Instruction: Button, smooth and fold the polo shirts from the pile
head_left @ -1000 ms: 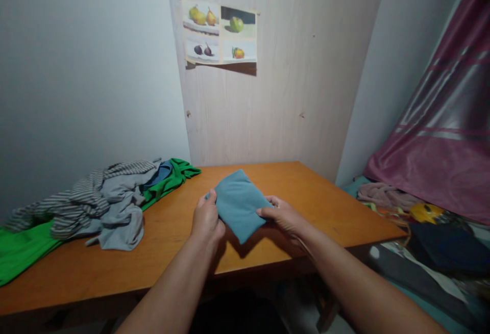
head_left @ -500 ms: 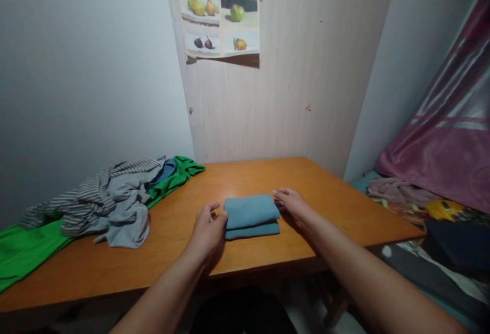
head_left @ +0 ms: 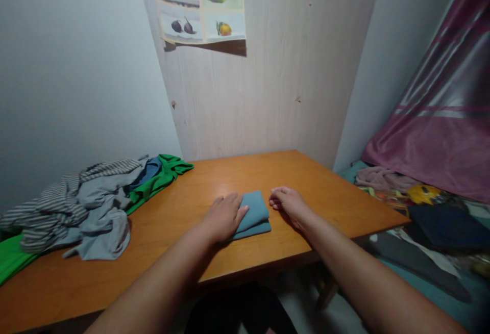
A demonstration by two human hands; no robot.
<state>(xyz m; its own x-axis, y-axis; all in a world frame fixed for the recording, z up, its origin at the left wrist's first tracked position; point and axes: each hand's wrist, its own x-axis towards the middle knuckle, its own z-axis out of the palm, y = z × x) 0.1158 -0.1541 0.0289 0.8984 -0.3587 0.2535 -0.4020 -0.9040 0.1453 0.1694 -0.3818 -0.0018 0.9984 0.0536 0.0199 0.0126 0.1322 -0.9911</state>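
A folded blue-grey cloth point(head_left: 254, 214) lies flat on the orange wooden table point(head_left: 314, 191), near its front edge. My left hand point(head_left: 225, 215) rests palm down on the cloth's left half, fingers stretched out flat. My right hand point(head_left: 286, 202) sits on the table at the cloth's right edge, fingers curled loosely with their tips at the fabric; it holds nothing that I can see.
A heap of unfolded clothes point(head_left: 88, 202), striped, grey, blue and green, covers the table's left end. A fruit picture point(head_left: 201, 7) hangs on the wooden wall panel behind. To the right, a bed with assorted clothing point(head_left: 429, 206) and a maroon curtain point(head_left: 440, 130).
The cloth, held up between both hands a second ago, now lies folded on the table. My left hand moved from its left edge onto its top and flattened. The view shifted slightly.
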